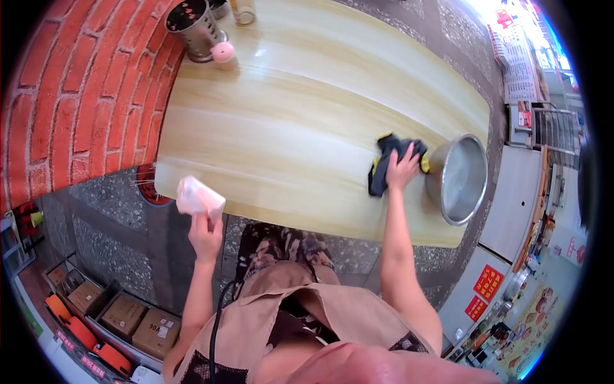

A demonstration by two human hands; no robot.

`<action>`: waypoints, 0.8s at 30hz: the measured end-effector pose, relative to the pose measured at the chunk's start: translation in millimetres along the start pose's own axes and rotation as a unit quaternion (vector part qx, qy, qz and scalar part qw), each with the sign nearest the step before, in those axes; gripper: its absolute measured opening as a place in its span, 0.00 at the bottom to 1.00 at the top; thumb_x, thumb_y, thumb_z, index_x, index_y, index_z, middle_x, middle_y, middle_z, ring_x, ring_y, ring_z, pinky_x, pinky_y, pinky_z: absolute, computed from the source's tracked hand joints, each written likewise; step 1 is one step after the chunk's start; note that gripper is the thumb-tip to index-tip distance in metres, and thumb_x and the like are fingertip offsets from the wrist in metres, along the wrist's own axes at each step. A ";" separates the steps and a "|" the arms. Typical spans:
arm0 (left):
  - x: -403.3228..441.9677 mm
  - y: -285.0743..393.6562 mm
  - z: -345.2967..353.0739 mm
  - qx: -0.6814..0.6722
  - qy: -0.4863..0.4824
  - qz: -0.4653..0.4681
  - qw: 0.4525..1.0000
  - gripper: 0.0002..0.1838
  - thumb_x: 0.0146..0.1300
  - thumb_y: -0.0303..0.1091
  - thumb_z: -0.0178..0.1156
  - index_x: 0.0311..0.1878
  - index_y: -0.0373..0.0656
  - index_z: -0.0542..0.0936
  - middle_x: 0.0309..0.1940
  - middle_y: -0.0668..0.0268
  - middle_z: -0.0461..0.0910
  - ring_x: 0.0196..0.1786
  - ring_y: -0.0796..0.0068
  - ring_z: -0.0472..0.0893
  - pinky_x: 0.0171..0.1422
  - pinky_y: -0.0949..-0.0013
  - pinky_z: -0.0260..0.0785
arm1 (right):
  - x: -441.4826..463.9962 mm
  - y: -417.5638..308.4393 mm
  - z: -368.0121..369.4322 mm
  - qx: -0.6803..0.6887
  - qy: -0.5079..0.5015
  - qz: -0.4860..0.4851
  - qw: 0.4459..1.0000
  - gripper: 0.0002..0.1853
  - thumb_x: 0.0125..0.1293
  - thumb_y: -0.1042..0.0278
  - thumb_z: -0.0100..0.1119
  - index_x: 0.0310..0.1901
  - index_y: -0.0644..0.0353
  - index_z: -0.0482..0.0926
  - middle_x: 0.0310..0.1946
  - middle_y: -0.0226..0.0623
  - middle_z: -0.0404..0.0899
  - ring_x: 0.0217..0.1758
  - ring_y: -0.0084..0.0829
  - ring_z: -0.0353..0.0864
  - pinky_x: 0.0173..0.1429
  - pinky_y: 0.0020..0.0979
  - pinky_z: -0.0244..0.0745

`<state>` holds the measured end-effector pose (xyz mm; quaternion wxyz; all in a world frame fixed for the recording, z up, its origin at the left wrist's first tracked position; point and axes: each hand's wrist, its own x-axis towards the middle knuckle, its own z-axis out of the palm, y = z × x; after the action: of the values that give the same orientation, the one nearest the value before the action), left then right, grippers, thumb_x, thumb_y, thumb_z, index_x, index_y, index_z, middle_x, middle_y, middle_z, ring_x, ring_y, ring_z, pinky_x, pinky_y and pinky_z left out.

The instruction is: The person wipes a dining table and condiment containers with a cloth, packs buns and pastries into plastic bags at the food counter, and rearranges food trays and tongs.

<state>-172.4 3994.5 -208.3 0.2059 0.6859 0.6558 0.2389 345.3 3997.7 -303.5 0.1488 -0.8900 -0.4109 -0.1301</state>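
My left hand [206,238] pinches a pale pink-and-white packet or folded tissue [200,197] at the table's near left corner. Further right, my right hand [403,169] presses on a crumpled black cloth with yellow edges [382,168], which lies on the light wood-patterned table [275,121]. Just right of that hand stands a round metal basin [462,180], close to the table's right end.
At the far left of the table are a perforated metal holder [195,32], a small pink round object [222,52] and a glass [244,11]. A red brick-patterned wall [89,96] borders the left. A red basket [150,185] sits below the left corner.
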 end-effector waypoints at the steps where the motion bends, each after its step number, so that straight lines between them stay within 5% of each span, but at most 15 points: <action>1: -8.3 -4.1 -5.9 0.009 0.014 -0.009 1.000 0.09 0.52 0.28 0.64 0.32 0.39 0.73 0.26 0.62 0.70 0.24 0.63 0.72 0.28 0.64 0.67 | 24.3 -15.7 24.9 -0.018 0.043 -0.018 0.999 0.37 0.57 0.43 0.56 0.64 0.57 0.65 0.60 0.62 0.63 0.56 0.58 0.67 0.62 0.53 0.58; 7: -60.6 -3.6 -5.4 -0.018 0.051 -0.128 0.990 0.10 0.54 0.26 0.65 0.32 0.36 0.72 0.25 0.65 0.69 0.24 0.74 0.67 0.27 0.72 0.61 | 68.1 -286.7 61.8 0.211 -0.045 -0.306 0.927 0.40 0.48 0.46 0.61 0.61 0.62 0.68 0.62 0.57 0.64 0.69 0.55 0.57 0.73 0.51 0.48; 12: -55.0 29.7 6.5 -0.063 0.039 -0.144 0.987 0.09 0.54 0.25 0.65 0.36 0.36 0.74 0.28 0.68 0.71 0.25 0.81 0.67 0.28 0.77 0.61 | 42.0 -423.6 74.3 0.260 -0.118 -0.348 0.893 0.38 0.54 0.45 0.51 0.65 0.59 0.65 0.69 0.51 0.56 0.74 0.44 0.51 0.77 0.47 0.36; 16: -48.9 43.0 -0.2 -0.084 0.020 -0.128 0.988 0.09 0.54 0.24 0.64 0.37 0.36 0.76 0.28 0.68 0.71 0.25 0.82 0.67 0.28 0.77 0.60 | 41.0 -373.9 66.7 0.286 -0.106 -0.355 0.884 0.34 0.52 0.51 0.55 0.61 0.59 0.70 0.65 0.49 0.63 0.71 0.43 0.58 0.76 0.46 0.42; 20: -40.5 31.8 -12.9 -0.100 0.014 -0.146 0.984 0.09 0.54 0.26 0.65 0.34 0.37 0.74 0.28 0.64 0.71 0.22 0.73 0.68 0.26 0.71 0.62 | 11.5 -211.8 12.7 0.210 -0.070 -0.264 0.939 0.33 0.47 0.59 0.59 0.59 0.60 0.71 0.60 0.48 0.69 0.68 0.46 0.62 0.73 0.50 0.48; 24: -19.1 8.8 -16.4 -0.123 0.052 -0.146 0.980 0.09 0.53 0.27 0.65 0.35 0.37 0.74 0.27 0.63 0.71 0.22 0.72 0.69 0.26 0.69 0.63 | -2.1 -55.9 8.6 0.083 -0.064 -0.152 0.983 0.40 0.46 0.59 0.58 0.65 0.62 0.64 0.62 0.56 0.64 0.69 0.56 0.56 0.73 0.54 0.42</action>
<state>-175.6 3974.4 -191.1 0.2873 0.5391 0.7241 0.3203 301.9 4033.9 -303.3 0.1738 -0.8085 -0.5591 -0.0591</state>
